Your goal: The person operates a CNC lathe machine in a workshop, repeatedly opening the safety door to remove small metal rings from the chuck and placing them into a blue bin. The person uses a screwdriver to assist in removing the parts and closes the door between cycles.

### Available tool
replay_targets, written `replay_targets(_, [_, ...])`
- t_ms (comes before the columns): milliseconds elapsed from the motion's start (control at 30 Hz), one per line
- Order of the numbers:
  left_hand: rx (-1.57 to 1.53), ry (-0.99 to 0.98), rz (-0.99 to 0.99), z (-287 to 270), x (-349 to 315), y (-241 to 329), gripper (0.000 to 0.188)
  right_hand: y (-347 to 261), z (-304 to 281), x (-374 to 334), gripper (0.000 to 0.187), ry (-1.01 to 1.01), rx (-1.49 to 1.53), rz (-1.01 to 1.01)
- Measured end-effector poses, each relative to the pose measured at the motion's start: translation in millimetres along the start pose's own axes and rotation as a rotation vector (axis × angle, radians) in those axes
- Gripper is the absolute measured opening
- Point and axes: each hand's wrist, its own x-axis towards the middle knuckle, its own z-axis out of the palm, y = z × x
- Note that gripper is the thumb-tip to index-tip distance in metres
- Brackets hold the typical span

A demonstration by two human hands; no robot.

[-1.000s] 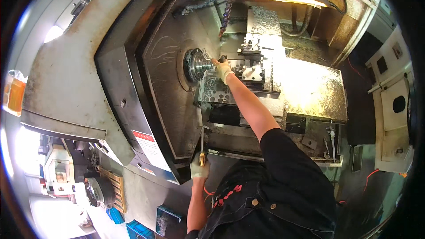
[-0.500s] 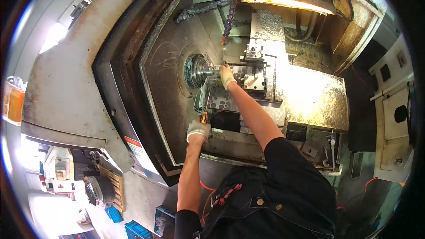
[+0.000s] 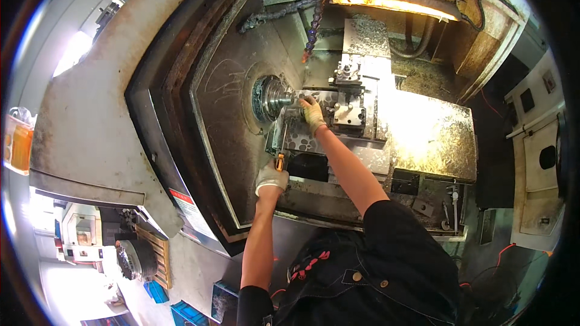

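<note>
Just beyond my right hand (image 3: 313, 113), the chuck (image 3: 270, 98) is showing; those fingers are curling on a part beside it. My left hand (image 3: 271, 176) is gripping an orange-handled tool (image 3: 281, 145) below. Work seems midway, nothing removed yet.

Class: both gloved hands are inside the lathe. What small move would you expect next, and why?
Probably raising the orange-handled tool in the left hand toward the chuck: its tip points that way but stops short, while the right hand rests at the part beside the chuck.
</note>
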Motion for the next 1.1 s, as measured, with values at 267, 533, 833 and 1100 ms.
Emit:
replay_targets(267, [-0.136, 0.117, -0.015, 17.8, -30.0, -32.5, 0.040, -16.9, 12.0, -17.8, 0.037, -0.056, 0.002, 0.013])
replay_targets(533, [-0.548, 0.221, 0.175, 33.6, -135.2, -101.0, 0.022, -19.9, 13.0, -6.3, 0.057, -0.084, -0.286, -0.300])
replay_targets(833, [-1.030, 0.409, -0.126, -6.5, -224.9, -207.1, 0.010, -20.0, 11.4, -1.4, 0.059, -0.123, -0.424, -0.269])
replay_targets(1100, [-0.141, 0.650, 0.201, -123.5, -222.4, -232.6, 0.034, -33.5, 3.7, 7.8, 0.055, -0.173, -0.150, 0.024])
